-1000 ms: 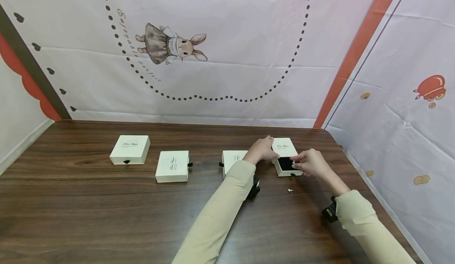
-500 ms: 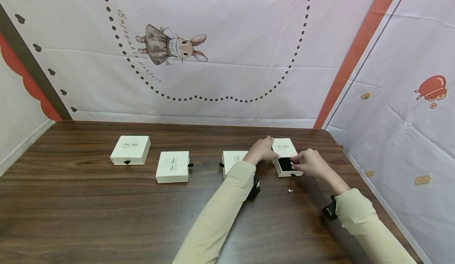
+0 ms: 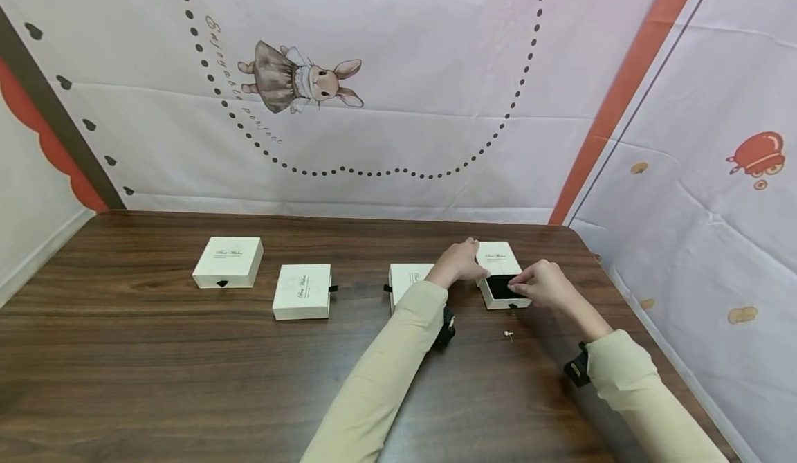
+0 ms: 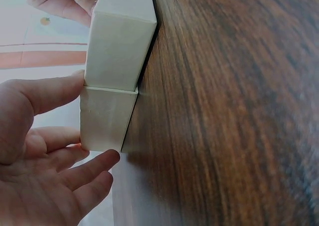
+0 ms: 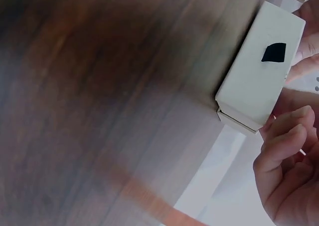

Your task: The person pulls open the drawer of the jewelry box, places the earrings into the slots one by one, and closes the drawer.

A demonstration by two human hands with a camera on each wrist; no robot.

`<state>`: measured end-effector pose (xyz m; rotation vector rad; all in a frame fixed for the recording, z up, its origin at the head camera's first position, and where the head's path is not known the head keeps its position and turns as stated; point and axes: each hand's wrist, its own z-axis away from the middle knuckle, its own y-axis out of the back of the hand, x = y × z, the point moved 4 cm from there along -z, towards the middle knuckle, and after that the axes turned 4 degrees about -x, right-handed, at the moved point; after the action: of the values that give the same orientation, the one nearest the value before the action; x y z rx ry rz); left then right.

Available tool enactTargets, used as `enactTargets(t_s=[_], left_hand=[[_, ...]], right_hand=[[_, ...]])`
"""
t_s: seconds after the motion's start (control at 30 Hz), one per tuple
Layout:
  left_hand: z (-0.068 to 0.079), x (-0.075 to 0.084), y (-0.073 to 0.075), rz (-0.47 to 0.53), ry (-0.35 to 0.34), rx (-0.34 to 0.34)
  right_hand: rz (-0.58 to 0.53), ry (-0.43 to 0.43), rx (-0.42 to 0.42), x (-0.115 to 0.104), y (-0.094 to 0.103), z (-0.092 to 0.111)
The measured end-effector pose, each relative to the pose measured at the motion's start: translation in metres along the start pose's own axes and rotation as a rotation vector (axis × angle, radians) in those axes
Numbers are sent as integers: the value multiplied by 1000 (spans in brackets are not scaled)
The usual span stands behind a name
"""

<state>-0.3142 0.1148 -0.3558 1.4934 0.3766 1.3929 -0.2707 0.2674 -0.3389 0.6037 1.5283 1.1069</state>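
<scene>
A white drawer-style jewelry box (image 3: 497, 259) stands at the right of the table, its drawer pulled out toward me and showing a black lining (image 3: 498, 287). My left hand (image 3: 459, 262) grips the box's sleeve from the left; in the left wrist view its thumb and fingers (image 4: 102, 163) lie along the sleeve's edges and far end. Over the drawer's right side, my right hand (image 3: 544, 284) pinches a tiny earring, mostly hidden by the fingertips. In the right wrist view those fingers are curled beside the drawer front (image 5: 261, 71). Another small earring (image 3: 508, 335) lies on the table in front.
A second white box (image 3: 407, 279) is partly hidden behind my left forearm. Two more closed white boxes, one nearer (image 3: 301, 291) and one farther left (image 3: 227, 262), stand on the brown wooden table (image 3: 187, 366). A printed cloth (image 3: 423, 68) hangs behind the table's back edge.
My right fingertips have shifted very slightly left and up over the black lining, and the white of the pinched earring shows less. The left hand and the boxes have stayed put.
</scene>
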Motion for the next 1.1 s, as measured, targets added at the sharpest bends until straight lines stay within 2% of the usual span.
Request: enactTargets(t_s=[0.13,0.37,0.47,0.57,0.7,0.77,0.93,1.1], left_hand=[[0,0,0,-2,-2,6],[0,0,0,7,-13,9],[1,0,0,15,-12,8],[2,0,0,32,-6,5],[3,1,0,41,-1,1],[3,1,0,39,0,4],[2,0,0,30,-2,10],[1,-1,-1,27,-7,5]], right_hand=[[27,20,7,-1,1,-1],[162,125,41,-8,0,-1],[180,133,53,-9,0,-1],[96,74,43,-5,1,1],[-114,-43,8,4,4,6],[-209,-70,-19,7,5,9],[-351,-91,-69,11,8,13],[-444,-93,-93,14,6,17]])
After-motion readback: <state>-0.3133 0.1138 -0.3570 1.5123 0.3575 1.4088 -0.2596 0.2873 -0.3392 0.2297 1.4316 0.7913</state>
